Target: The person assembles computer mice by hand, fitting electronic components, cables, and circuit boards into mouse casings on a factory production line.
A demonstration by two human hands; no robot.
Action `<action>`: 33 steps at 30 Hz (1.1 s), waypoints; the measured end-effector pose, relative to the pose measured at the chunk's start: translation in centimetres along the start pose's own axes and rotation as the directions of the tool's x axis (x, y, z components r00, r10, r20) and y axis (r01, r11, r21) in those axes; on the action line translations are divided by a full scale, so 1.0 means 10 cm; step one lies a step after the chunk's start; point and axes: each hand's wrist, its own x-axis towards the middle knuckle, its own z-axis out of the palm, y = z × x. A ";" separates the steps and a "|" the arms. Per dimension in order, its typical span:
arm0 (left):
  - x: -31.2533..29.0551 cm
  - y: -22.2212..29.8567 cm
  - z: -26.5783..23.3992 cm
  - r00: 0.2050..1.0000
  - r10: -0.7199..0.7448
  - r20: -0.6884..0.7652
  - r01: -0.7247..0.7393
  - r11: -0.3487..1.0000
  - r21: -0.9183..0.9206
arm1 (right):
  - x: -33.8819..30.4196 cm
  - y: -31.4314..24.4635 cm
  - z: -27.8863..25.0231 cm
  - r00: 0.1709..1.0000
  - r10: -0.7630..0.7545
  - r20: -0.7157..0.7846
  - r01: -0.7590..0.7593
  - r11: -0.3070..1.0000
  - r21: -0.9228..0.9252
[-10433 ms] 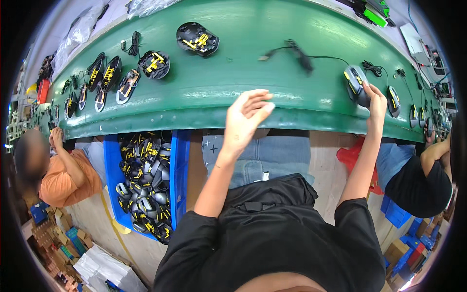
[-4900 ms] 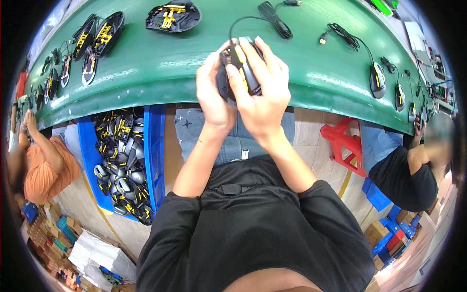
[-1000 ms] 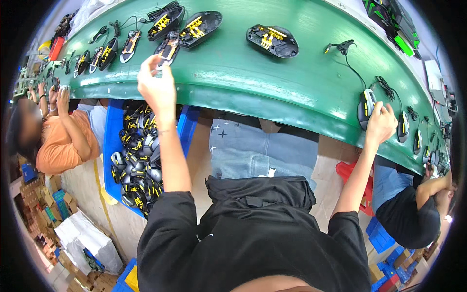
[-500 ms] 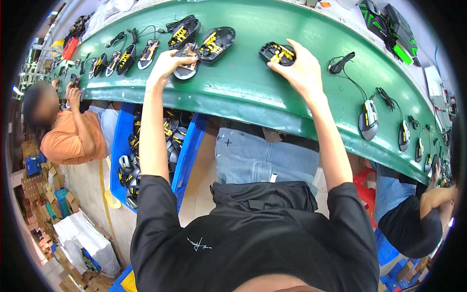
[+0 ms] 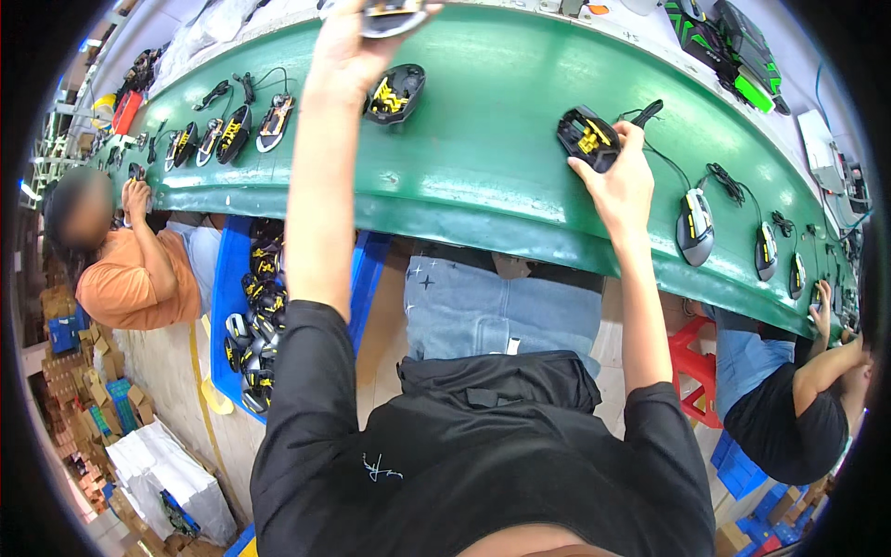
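My left hand [image 5: 351, 58] is raised at the far side of the green work surface, closed on a mouse base [image 5: 393, 20] that the frame's top edge partly cuts off. Just below it, near my left forearm, an open black mouse shell [image 5: 395, 93] with yellow parts inside lies on the surface. My right hand [image 5: 620, 186] grips another black mouse shell [image 5: 588, 137], its yellow inner side facing up, with thumb and fingers at its right end. Behind that shell lies a coiled black cable [image 5: 644, 113], which leads to a grey and black mouse [image 5: 695, 227].
More cabled mice [image 5: 767, 252] line the right side. Opened mouse halves [image 5: 235, 135] stand in a row at left. A blue bin [image 5: 368, 278] full of mouse shells sits below the table's front edge. Co-workers sit at left and right; a red stool [image 5: 694, 367] stands at right.
My left hand has lifted the mouse base up and away toward the far edge. My right hand has moved right and nearer with its shell, which is now turned and tilted.
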 end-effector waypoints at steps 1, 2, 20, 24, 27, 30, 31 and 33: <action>0.01 -0.10 0.09 0.992 -0.037 0.123 0.044 0.997 -0.058 | -0.05 -0.01 -0.08 0.999 0.013 -0.031 -0.012 1.000 0.028; 0.01 -0.22 0.16 0.967 -0.068 0.244 0.097 0.989 -0.108 | -0.10 0.00 -0.13 0.998 0.029 -0.059 -0.025 0.998 0.057; -1.64 -1.53 0.15 0.918 -0.392 0.053 0.383 0.848 -0.367 | -0.66 -0.05 -0.10 0.985 -0.172 0.020 0.167 0.974 0.154; -1.68 -1.57 0.03 0.905 -0.424 -0.022 0.401 0.870 -0.286 | -0.59 0.05 0.04 0.984 -0.179 -0.010 0.175 0.947 0.269; -1.75 -1.52 0.01 0.918 -0.397 -0.013 0.376 0.879 -0.293 | -0.45 0.07 0.02 0.983 -0.179 -0.028 0.181 0.977 0.114; -1.75 -1.49 0.08 0.913 -0.407 -0.005 0.382 0.860 -0.339 | -0.32 0.04 0.03 0.948 -0.293 -0.120 0.285 0.955 -0.081; -1.75 -1.49 0.12 0.916 -0.401 -0.013 0.375 0.867 -0.329 | -0.29 -0.04 0.01 0.963 -0.227 -0.146 0.234 0.972 0.028; -1.78 -1.48 0.10 0.918 -0.395 -0.032 0.365 0.875 -0.317 | -0.20 -0.39 -0.07 0.991 0.116 0.066 -0.134 0.887 0.442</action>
